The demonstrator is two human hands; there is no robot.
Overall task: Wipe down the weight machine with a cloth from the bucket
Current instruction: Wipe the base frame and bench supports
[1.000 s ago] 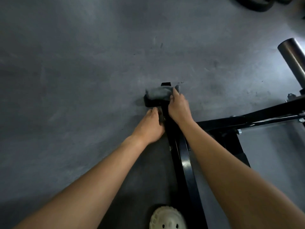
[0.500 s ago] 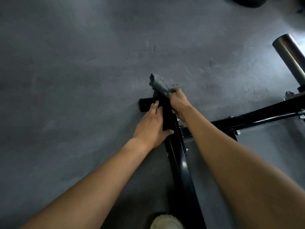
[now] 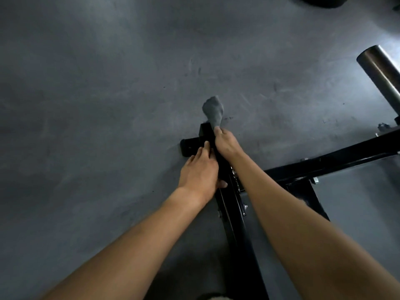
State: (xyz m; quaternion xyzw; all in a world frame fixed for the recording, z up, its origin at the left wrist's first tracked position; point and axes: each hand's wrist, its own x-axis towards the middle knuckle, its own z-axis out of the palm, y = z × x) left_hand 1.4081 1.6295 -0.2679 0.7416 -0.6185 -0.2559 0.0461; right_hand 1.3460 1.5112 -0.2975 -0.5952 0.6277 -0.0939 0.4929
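- Two hands are on the black frame (image 3: 236, 230) of the machine: our right hand (image 3: 226, 142) is closed on the grey cloth (image 3: 213, 111), which sticks up past the end of the bar, clear of the metal.
- Our left hand (image 3: 200, 173) grips the bar just behind it, steadying it.
- We judge the wiping is mid-way, at the low foot end (image 3: 190, 146); next the cloth must come down flat on the bar and be drawn along it.
- Nearby: a steel sleeve (image 3: 381, 71) at right, a cross-bar (image 3: 337, 162), the grey floor (image 3: 108, 105). No bucket shows. Bolts (image 3: 244, 206) by the joint could snag the cloth.
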